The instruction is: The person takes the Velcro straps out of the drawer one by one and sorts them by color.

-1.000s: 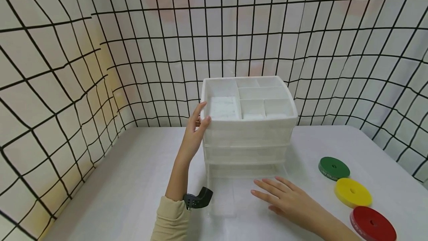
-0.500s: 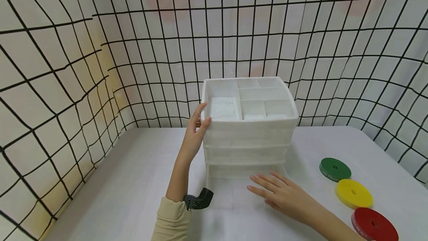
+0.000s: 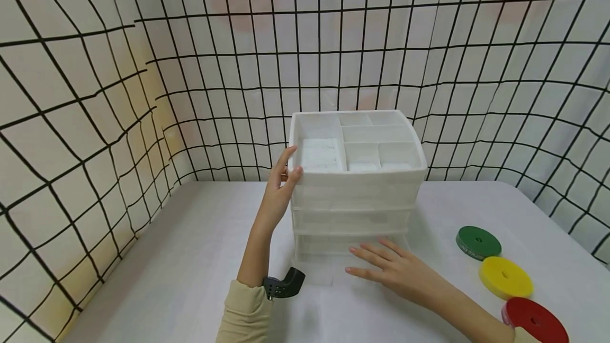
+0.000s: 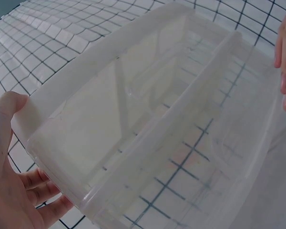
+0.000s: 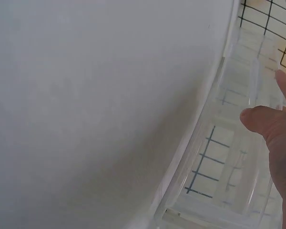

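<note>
A white plastic drawer unit [image 3: 352, 192] with a divided top tray stands on the table. Its clear bottom drawer [image 3: 319, 274] sticks out partway at the front. My left hand [image 3: 278, 189] holds the unit's upper left corner; in the left wrist view the thumb [image 4: 16, 101] lies on the front and the fingers curl along the side. At the bottom drawer's front is my right hand [image 3: 393, 271], fingers extended and spread, palm down. The right wrist view shows its thumb [image 5: 260, 119] overlapping the clear plastic.
On the right, a green disc-shaped roll [image 3: 478, 242], a yellow one [image 3: 506, 278] and a red one [image 3: 536, 321] lie in a row on the white table [image 3: 190, 258]. Black grid netting [image 3: 229, 68] over white walls surrounds the table at the back and sides.
The bottom drawer has slid inward toward the unit, and my right hand has moved forward and slightly left with it. The left hand stays on the corner.
</note>
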